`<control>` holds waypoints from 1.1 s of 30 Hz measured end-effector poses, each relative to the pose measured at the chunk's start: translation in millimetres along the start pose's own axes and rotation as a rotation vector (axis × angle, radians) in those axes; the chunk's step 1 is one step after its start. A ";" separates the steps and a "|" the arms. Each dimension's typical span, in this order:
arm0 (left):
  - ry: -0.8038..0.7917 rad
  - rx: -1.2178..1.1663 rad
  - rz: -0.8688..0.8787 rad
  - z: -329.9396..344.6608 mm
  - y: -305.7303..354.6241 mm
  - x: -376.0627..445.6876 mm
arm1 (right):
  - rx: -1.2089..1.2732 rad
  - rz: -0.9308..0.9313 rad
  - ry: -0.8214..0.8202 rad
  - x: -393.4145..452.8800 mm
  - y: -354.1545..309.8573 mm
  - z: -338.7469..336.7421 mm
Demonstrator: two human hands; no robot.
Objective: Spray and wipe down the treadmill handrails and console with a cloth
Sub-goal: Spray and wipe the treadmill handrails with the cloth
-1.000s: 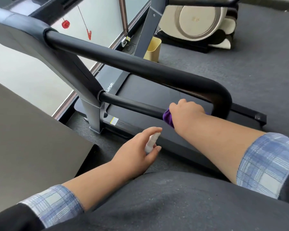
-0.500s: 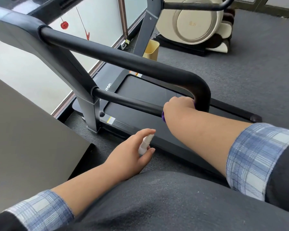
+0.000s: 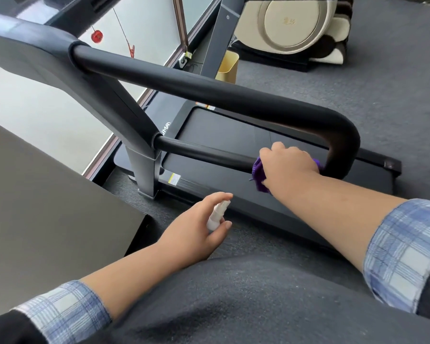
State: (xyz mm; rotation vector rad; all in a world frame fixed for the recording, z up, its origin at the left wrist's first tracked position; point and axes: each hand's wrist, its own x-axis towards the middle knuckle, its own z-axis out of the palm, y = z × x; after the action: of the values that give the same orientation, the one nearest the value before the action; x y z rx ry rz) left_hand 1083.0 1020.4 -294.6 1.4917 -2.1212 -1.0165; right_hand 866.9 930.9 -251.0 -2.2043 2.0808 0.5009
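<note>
Grey carpet (image 3: 395, 78), bright window (image 3: 144, 28)

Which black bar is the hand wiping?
The thin lower black handrail bar; the right hand holds the purple cloth on it, beneath the thick upper bar.

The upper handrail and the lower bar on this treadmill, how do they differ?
The upper handrail is thicker and untouched; the lower bar is thinner, with the right hand wrapping a purple cloth around it. Both are black and meet at the curved end.
</note>
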 end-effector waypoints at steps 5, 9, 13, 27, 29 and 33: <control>-0.024 0.008 0.004 -32.0 -25.4 1.2 | 0.051 -0.017 0.054 14.9 -22.9 2.1; -0.045 0.024 -0.005 -53.4 -50.1 -2.7 | 0.096 -0.057 0.087 41.9 -75.1 -4.6; -0.038 0.079 -0.019 -83.0 -82.6 -12.3 | 0.075 -0.016 0.067 66.3 -117.0 -12.2; -0.050 0.170 0.012 -149.3 -150.3 -20.2 | 0.132 0.018 -0.001 135.9 -232.5 -30.3; -0.060 0.175 0.036 -151.7 -156.9 -17.9 | 0.148 -0.018 0.054 131.0 -229.5 -30.1; -0.143 0.174 0.108 -145.8 -150.3 7.7 | 0.134 -0.085 0.127 103.0 -203.2 -25.3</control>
State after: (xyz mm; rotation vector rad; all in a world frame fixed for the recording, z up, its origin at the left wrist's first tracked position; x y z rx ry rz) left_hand 1273.6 934.0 -305.4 1.3998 -2.4173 -0.9469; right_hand 1074.3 841.7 -290.7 -2.2890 2.0019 0.2138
